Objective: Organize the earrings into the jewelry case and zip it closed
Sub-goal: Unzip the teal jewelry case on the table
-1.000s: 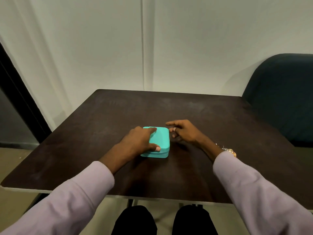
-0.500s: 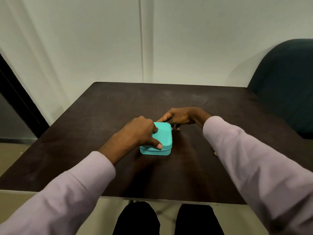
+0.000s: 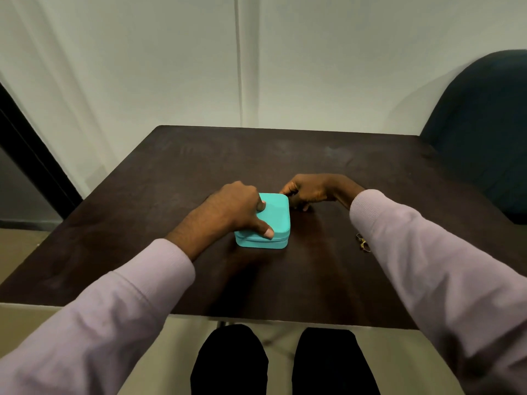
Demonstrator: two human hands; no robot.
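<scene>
Left hand [image 3: 233,208] gripping jewelry case [image 3: 271,223], right hand [image 3: 309,191] pinching its corner

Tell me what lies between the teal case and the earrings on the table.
Only bare tabletop lies between the case and the earrings, as the head view shows.

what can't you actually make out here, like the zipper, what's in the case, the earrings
All from the one head view:
- Zipper pull: the right hand curls at the far right corner of the teal jewelry case, hiding whatever its fingertips pinch.
- Case contents: the lid is down, so the inside is unseen.
- Left side of the case: covered by the left hand.
- Earrings: small gold glints on the table, partly behind the right sleeve; count and shape unclear.
</scene>
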